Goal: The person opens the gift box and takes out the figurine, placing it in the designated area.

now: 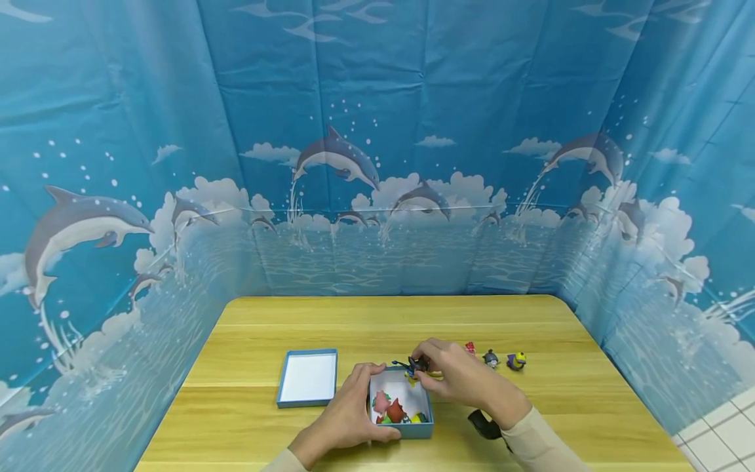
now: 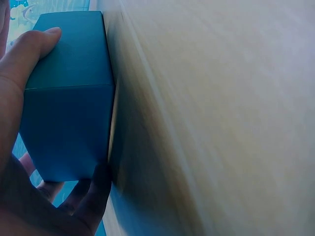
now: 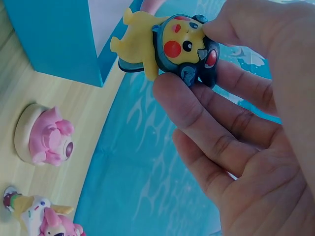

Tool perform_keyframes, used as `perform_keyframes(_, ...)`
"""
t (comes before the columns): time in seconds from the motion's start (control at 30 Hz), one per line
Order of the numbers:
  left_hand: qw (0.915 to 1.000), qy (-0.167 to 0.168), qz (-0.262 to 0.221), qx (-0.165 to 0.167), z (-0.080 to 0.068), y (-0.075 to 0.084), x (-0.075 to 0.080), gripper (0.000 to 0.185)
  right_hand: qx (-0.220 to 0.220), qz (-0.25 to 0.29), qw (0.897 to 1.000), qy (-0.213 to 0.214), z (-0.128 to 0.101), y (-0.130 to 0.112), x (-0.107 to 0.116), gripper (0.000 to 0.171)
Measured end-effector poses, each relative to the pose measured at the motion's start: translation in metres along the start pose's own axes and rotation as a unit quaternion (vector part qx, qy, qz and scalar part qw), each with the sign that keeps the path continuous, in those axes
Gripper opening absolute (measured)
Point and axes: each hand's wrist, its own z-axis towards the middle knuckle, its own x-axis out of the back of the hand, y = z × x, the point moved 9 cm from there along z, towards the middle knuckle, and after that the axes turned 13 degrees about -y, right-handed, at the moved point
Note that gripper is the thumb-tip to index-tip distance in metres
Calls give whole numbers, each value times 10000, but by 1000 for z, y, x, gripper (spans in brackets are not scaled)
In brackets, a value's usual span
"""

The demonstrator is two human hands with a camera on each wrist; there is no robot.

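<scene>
A small blue box (image 1: 401, 410) stands on the wooden table (image 1: 377, 328) with several toy figures inside. My left hand (image 1: 348, 413) grips the box's left side, thumb on its wall (image 2: 66, 113). My right hand (image 1: 454, 373) pinches a yellow figure in a dark hood (image 3: 172, 51) between thumb and fingers, just over the box's far edge (image 1: 417, 364). A pink figure on a cream base (image 3: 44, 137) and a white-and-pink figure (image 3: 37, 216) stand on the table beside the box.
The box's lid (image 1: 308, 377) lies open side up to the left of the box. To the right of my right hand stand a red figure (image 1: 470, 347), a grey figure (image 1: 491, 358) and a yellow-purple figure (image 1: 516, 360). Blue dolphin curtains surround the table.
</scene>
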Motion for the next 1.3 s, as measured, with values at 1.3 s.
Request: perform_keyframes(1.3, 9999, -55, -41, 117, -1, 2, 1, 126, -22, -101, 9997, 242, -22, 13, 7, 19)
